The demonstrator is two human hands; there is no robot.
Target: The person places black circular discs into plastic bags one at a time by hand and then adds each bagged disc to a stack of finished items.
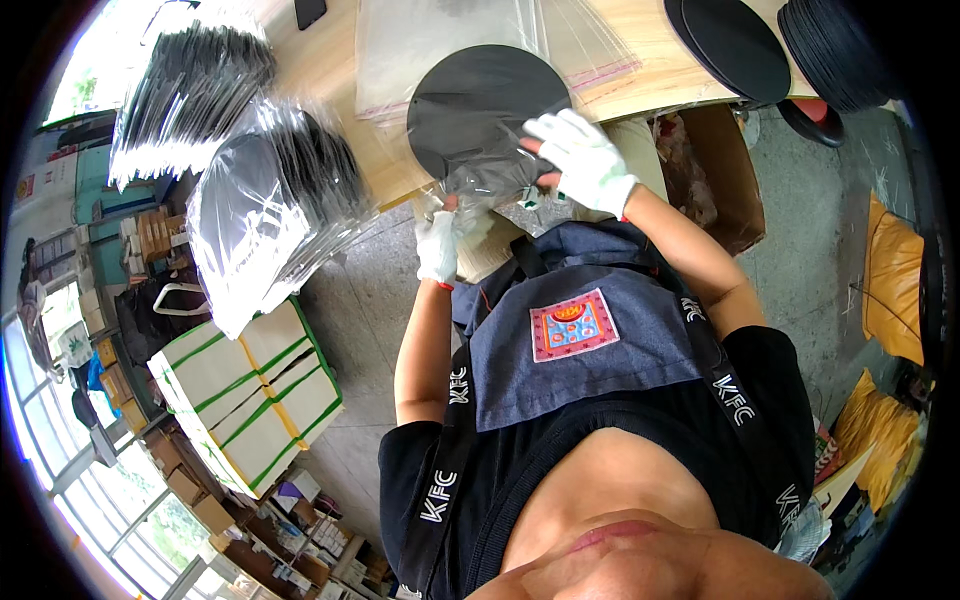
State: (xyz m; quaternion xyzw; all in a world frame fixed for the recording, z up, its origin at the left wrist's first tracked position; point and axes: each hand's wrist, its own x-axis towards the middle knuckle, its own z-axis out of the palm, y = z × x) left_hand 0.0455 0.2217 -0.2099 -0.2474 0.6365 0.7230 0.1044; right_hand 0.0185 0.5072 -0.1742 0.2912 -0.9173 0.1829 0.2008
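A flat black disc (480,100) lies at the table's near edge, with clear crinkled plastic (495,180) over its near part, seemingly a bag. My left hand (437,247), in a white glove with bare fingertips, is closed on the bag at its near left corner. My right hand (585,165), gloved alike, lies at the disc's right edge with its fingers stretched out and apart; I see nothing gripped in it. Beyond the disc is a stack of flat clear plastic bags (450,30).
Bagged black discs (270,180) crowd the table's left side. Loose black discs (730,50) and a tall stack of them (835,50) stand at the right. Below are an open cardboard box (728,180) and a strapped white carton (250,400). A phone (310,12) lies far left.
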